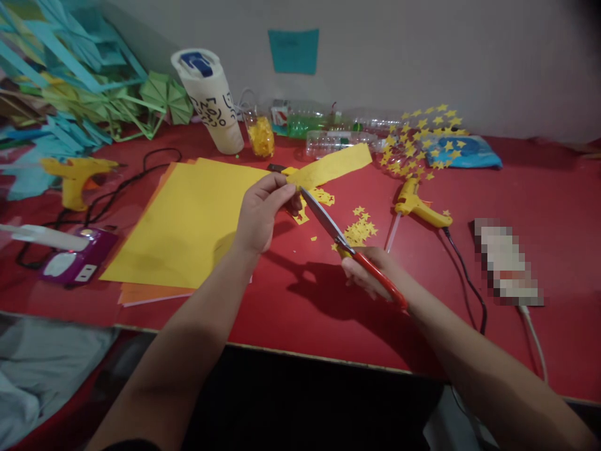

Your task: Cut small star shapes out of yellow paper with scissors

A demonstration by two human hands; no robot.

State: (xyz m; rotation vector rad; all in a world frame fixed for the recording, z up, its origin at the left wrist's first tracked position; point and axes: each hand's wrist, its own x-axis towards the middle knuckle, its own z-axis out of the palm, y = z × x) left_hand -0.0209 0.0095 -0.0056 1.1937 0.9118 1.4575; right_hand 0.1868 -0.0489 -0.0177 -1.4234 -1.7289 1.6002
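Between the thumb and fingers of my left hand point(265, 210) is one end of a yellow paper strip point(338, 164), which slants up to the right. My right hand point(370, 269) is closed round red-handled scissors point(350, 247). Their blades point up and left, and the tips meet the strip beside my left thumb. Whether the blades have paper between them I cannot tell. Below the strip lie yellow paper scraps point(323, 197). A small heap of yellow paper stars point(361, 230) sits just beyond my right hand.
Yellow sheets point(188, 219) lie on the red table point(291, 313) at left. A yellow glue gun point(77, 178) and purple power strip point(77, 257) are farther left. Behind stand a white tumbler point(211, 103) and plastic bottles point(310, 122). Another glue gun point(422, 207) and a blurred-out device point(507, 260) lie right.
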